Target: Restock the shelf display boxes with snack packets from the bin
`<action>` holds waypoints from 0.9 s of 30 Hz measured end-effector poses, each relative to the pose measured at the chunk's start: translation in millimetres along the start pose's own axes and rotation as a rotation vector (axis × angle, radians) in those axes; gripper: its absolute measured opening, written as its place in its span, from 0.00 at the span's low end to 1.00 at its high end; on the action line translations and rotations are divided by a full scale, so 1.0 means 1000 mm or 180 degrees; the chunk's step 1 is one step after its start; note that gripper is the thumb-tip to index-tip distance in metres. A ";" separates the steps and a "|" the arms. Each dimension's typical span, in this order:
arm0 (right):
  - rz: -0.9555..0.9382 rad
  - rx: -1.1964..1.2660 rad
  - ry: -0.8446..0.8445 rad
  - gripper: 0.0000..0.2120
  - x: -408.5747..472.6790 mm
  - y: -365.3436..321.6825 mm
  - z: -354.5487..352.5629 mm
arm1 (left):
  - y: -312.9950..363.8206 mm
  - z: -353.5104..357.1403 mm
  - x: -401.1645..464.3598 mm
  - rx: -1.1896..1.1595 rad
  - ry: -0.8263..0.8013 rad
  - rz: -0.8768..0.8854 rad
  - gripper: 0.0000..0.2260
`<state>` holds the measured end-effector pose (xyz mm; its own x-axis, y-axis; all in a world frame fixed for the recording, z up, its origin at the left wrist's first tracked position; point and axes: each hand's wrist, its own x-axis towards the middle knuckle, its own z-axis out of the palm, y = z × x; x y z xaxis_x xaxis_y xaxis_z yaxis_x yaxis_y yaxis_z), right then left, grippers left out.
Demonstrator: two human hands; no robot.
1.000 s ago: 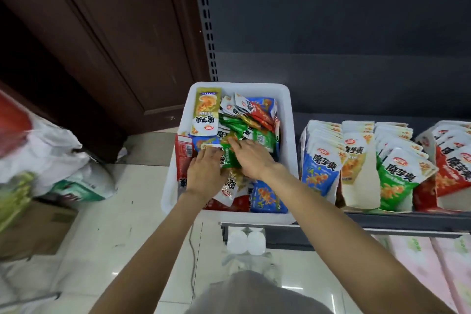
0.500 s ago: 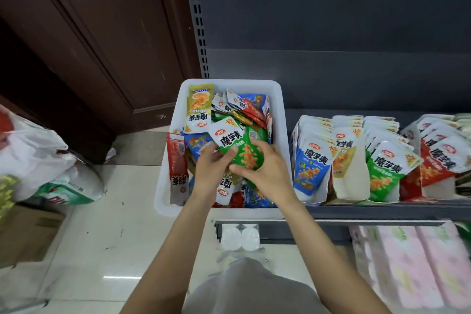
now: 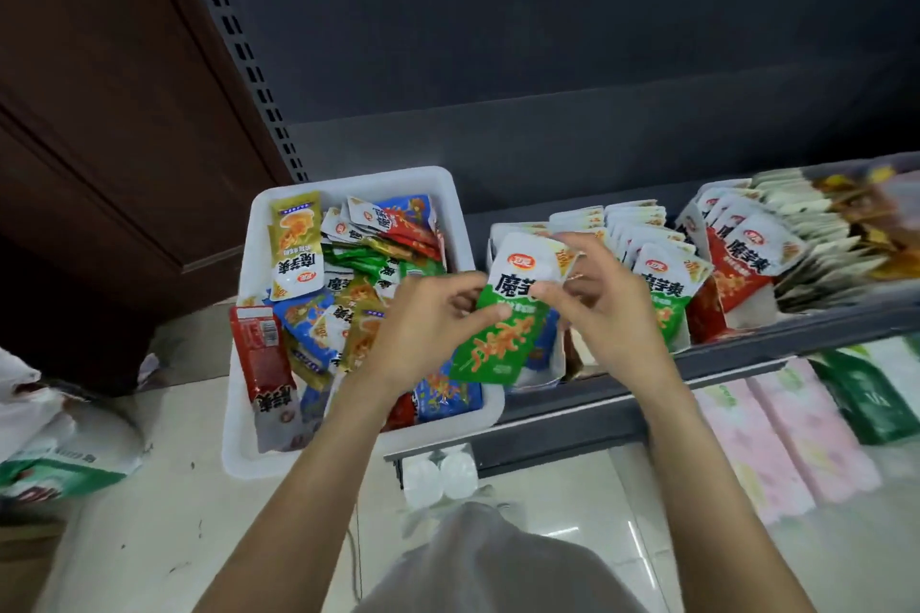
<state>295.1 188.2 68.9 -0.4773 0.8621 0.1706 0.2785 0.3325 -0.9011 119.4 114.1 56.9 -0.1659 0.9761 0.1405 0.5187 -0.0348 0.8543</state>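
Green-and-white soft plastic snack packet [image 3: 503, 314], frame middle: light, floppy, slippery. Pinched by left hand [image 3: 423, 329] and right hand [image 3: 602, 314]; better gripped at stiff edges.

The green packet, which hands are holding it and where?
Both. The left hand pinches the green packet at its left edge, and the right hand pinches its right edge near the white top.

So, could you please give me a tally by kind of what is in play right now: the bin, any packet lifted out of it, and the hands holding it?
white bin: 1
green packet lifted out: 1
hands gripping it, left hand and right hand: 2
Total: 4
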 end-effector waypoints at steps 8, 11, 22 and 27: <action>-0.0160 -0.0797 0.1568 0.06 -0.042 0.014 -0.106 | 0.052 0.107 0.068 -0.0518 -0.0032 0.0851 0.06; -0.0231 -0.1600 0.1875 0.03 -0.040 0.037 -0.122 | 0.055 0.142 0.090 -0.0298 -0.0128 0.0939 0.04; 0.0079 -0.2084 0.1105 0.05 -0.004 0.114 -0.108 | 0.021 0.161 0.098 0.1317 0.0053 0.0759 0.08; 0.0583 -0.2320 0.1319 0.13 -0.005 0.116 -0.102 | 0.023 0.163 0.093 0.1393 -0.0188 0.0361 0.19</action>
<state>414.9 262.1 4.3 -0.0690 0.9491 0.3074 0.8553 0.2149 -0.4716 252.5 238.7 7.9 -0.0462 0.9823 0.1814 0.8385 -0.0606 0.5415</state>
